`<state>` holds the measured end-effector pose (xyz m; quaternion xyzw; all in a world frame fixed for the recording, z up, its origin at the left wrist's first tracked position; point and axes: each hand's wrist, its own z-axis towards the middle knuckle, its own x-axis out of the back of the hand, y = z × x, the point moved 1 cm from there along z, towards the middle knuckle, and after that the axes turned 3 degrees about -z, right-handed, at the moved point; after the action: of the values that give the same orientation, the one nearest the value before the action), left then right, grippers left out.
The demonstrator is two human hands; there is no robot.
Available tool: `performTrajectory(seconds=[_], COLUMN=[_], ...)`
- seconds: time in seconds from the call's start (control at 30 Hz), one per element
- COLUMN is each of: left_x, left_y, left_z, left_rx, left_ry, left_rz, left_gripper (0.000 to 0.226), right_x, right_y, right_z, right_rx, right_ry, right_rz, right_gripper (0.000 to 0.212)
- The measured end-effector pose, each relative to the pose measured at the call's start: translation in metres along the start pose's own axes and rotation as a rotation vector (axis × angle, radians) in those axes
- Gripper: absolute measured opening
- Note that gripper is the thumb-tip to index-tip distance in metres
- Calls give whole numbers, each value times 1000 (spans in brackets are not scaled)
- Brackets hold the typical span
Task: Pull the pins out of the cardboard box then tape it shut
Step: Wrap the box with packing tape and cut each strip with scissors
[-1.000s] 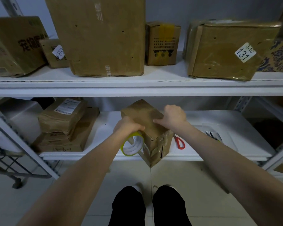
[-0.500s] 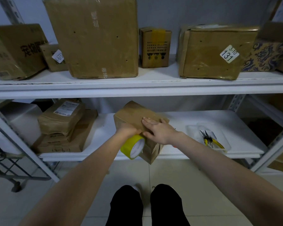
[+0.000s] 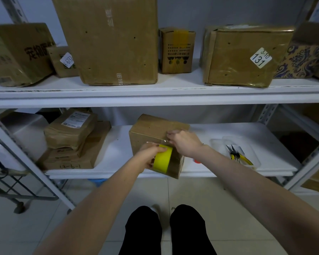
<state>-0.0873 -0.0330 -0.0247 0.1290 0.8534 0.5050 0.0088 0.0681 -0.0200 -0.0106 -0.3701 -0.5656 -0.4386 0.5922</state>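
A small brown cardboard box (image 3: 151, 128) stands at the front of the lower white shelf (image 3: 118, 142), turned corner-on. My left hand (image 3: 148, 157) grips a yellow tape roll (image 3: 162, 161) against the box's near face. A strip of clear tape (image 3: 161, 141) runs from the roll up to the box's top edge. My right hand (image 3: 182, 142) pinches that strip at the top edge, fingers curled on the box. No pins are visible on the box.
A clear tray (image 3: 247, 150) with yellow-handled pliers (image 3: 238, 156) lies to the right on the lower shelf. A red object (image 3: 197, 161) peeks out behind my right wrist. Stacked brown parcels (image 3: 72, 140) sit left. Larger boxes fill the upper shelf (image 3: 155, 94).
My right hand went from lying flat on the box top to pinching the tape at the top edge. The left hand drew the roll down the near face, leaving a strip of tape.
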Motion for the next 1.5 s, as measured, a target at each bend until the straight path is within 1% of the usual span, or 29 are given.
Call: performTrajectory(seconds=[0.07, 0.13, 0.2, 0.3, 0.4, 0.43, 0.47, 0.53, 0.57, 0.7, 0.8, 0.87, 0.93, 0.97, 1.03, 1.1, 1.17, 1.23, 1.33, 1.5], left_x=[2, 1, -2, -5, -7, -8, -8, -7, -7, -6, -5, -4, 0, 2, 2, 0, -3, -6, -8, -17], left_y=[-1, 0, 3, 8, 1, -2, -5, -12, -13, -21, -22, -12, -4, -1, 5, 8, 8, 7, 12, 17], left_z=[1, 2, 5, 6, 2, -3, -7, -2, 4, 27, 33, 22, 14, 12, 7, 8, 10, 13, 13, 12], left_rx=[-35, -59, -64, -13, 91, 113, 114, 112, 114, 14, -42, -108, -234, -316, -454, -522, -531, -509, -482, -561], left_ry=[12, 71, 111, 118, 60, 55, 60, 63, 53, 163, 240, 351, 489, 522, 528, 485, 430, 436, 526, 663], left_rz=[4, 30, 66, 108, 122, 129, 128, 124, 123, 201, 295, 403, 457, 465, 507, 571, 652, 699, 756, 969], left_gripper=[30, 32, 30, 31, 17, 15, 17, 33, 36, 38, 32, 24, 15, 16, 23, 32, 36, 29, 15, 9], right_x=[-1, -3, -5, -7, -6, -4, -4, -4, -4, -3, -4, -6, -10, -10, -11, -12, -13, -15, -15, -22], right_y=[2, 4, 8, 10, 8, 8, 8, 10, 11, 13, 11, 6, 2, 0, -1, -1, 0, -1, -1, 12], right_z=[3, 6, 9, 11, 12, 12, 13, 12, 12, 11, 11, 13, 15, 15, 15, 15, 14, 12, 10, 4], right_rx=[4, 6, 3, -14, -20, -14, -11, -29, -30, -59, -110, -127, -143, -148, -148, -138, -116, -83, -47, 32], right_ry=[-22, -43, -55, -58, -56, -58, -60, -72, -72, -28, -3, 31, 74, 84, 91, 92, 98, 103, 117, 91], right_rz=[10, 35, 69, 89, 86, 86, 91, 128, 142, 168, 146, 94, 65, 58, 35, 6, -31, -67, -53, 31], right_gripper=[32, 33, 36, 38, 38, 38, 39, 40, 40, 41, 49, 47, 42, 41, 38, 37, 35, 34, 33, 43])
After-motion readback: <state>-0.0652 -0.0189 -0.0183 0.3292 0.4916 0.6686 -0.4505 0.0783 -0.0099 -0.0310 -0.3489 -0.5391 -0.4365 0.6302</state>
